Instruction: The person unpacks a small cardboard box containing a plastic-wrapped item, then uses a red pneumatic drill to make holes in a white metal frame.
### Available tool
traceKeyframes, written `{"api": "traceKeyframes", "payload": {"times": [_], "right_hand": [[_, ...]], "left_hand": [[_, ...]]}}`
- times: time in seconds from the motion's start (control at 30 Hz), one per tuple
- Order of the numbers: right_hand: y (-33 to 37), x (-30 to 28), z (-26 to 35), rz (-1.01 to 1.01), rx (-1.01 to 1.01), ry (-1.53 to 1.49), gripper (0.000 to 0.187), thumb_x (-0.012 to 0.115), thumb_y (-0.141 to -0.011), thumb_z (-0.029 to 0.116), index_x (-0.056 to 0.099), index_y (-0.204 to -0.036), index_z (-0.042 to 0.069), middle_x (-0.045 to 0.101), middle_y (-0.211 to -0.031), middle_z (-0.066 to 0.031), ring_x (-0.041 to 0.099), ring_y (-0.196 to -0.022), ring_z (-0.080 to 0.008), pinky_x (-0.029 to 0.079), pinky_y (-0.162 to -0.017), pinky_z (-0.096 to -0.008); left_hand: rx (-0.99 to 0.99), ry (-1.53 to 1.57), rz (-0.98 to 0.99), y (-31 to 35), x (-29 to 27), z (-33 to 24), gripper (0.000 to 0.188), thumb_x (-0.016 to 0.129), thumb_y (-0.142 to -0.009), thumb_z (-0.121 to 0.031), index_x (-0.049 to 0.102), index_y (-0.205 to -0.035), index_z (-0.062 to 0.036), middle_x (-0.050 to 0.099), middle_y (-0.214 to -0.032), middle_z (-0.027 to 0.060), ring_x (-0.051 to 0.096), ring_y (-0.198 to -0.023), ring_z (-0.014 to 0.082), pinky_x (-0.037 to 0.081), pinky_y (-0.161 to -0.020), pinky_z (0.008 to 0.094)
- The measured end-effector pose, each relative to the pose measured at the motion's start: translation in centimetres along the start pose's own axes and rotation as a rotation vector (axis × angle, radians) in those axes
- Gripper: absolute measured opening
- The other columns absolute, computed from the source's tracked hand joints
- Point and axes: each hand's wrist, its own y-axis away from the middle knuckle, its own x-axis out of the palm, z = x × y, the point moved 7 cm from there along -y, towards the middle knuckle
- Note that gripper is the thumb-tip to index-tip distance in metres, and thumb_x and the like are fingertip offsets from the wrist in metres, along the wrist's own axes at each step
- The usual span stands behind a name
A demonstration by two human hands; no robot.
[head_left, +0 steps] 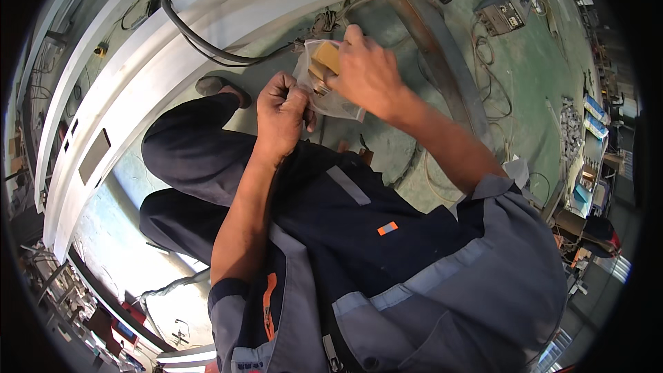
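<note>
My left hand (283,112) is closed on the near left edge of a clear plastic bag (344,108), thumb against fingers. The bag hangs open in front of me, above my knees. Over its right side is my right hand (369,72), fingers curled in at the bag's mouth. A yellow-tan piece, flat-sided like a small box or card (326,59), shows beside those fingers. Below it are small metallic bits, too small to name. My right fingertips are partly hidden, so whether they grip the yellow piece or the bag I cannot make out.
Long white metal beams (255,10) curve across the left and far side, with a thick black cable (197,40) over them. A brown steel beam (435,55) lies on the green floor to the right. Beyond it stands a boxy machine (504,10) with cables. Shelves with supplies (587,166) line the far right.
</note>
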Motion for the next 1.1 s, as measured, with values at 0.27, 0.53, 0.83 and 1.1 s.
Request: {"api": "traceKeyframes", "payload": {"times": [0.27,0.53,0.83,1.1], "right_hand": [[0.4,5.3,0.7,0.043,-0.088,0.051,0.034,0.079,-0.079,0.024,0.064,-0.092,-0.004,0.053,-0.106,-0.0161,0.068,-0.093,-0.0340,0.060,-0.069,-0.0455],[2.1,12.3,-0.7,0.317,0.118,-0.763,0.030,0.072,-0.083,0.017,0.072,-0.105,-0.003,0.072,-0.101,-0.0201,0.071,-0.091,-0.0350,0.057,-0.080,-0.0403],[1.1,16.3,0.8,0.343,0.391,-1.428,0.024,0.070,-0.081,0.001,0.068,-0.103,-0.008,0.072,-0.083,-0.0119,0.068,-0.068,-0.0172,0.054,-0.062,-0.0325],[-0.4,14.1,0.5,0.460,0.667,-1.721,0.022,0.073,-0.087,0.001,0.066,-0.108,-0.001,0.069,-0.092,-0.0091,0.068,-0.077,-0.0181,0.060,-0.072,-0.0340]], "left_hand": [[-0.012,0.004,0.094,-1.6,0.8,1.5,0.015,0.056,-0.099,-0.007,0.049,-0.086,-0.0059,0.060,-0.074,0.0085,0.055,-0.053,0.0136,0.046,-0.047,0.0280],[-0.174,-0.043,-0.114,-0.8,-5.4,3.6,0.014,0.059,-0.097,-0.006,0.051,-0.085,-0.0026,0.058,-0.064,0.0081,0.052,-0.046,0.0140,0.042,-0.043,0.0273],[-0.255,-0.298,-0.115,1.2,-7.8,2.6,0.016,0.064,-0.094,-0.009,0.059,-0.098,0.0053,0.062,-0.075,0.0085,0.056,-0.053,0.0137,0.048,-0.050,0.0272],[-0.147,-0.214,-0.234,1.3,-8.1,2.2,0.023,0.068,-0.091,-0.007,0.066,-0.104,0.0125,0.067,-0.078,0.0119,0.062,-0.059,0.0169,0.051,-0.057,0.0303]]}}
